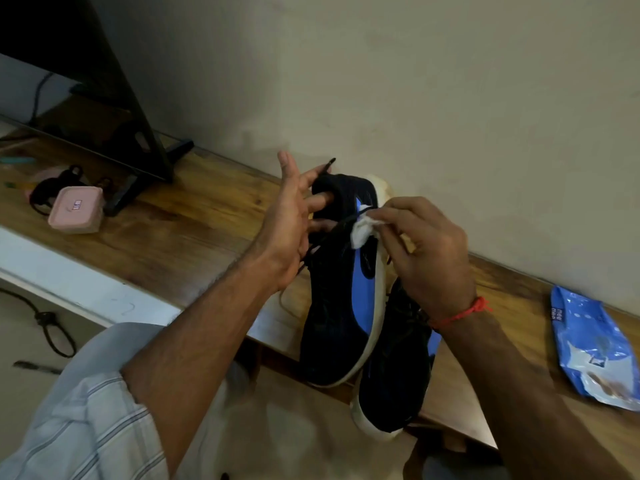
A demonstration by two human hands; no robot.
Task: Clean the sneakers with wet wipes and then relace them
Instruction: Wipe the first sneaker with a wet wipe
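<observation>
A black and blue sneaker (337,306) with a white sole is held up on its side over the wooden shelf (180,230). My left hand (292,223) holds it at the collar, fingers hooked into the opening, thumb up. A black lace (327,166) runs across those fingers. My right hand (427,251) pinches a crumpled white wet wipe (362,232) against the blue side panel near the heel. The second sneaker (394,372) lies under the first, its toe over the shelf's front edge.
A blue pack of wet wipes (592,344) lies on the shelf at the right. A pink box (77,211) and black straps sit at the left by a dark TV stand (138,168). The wall rises right behind the shelf. A cable (52,323) lies on the floor.
</observation>
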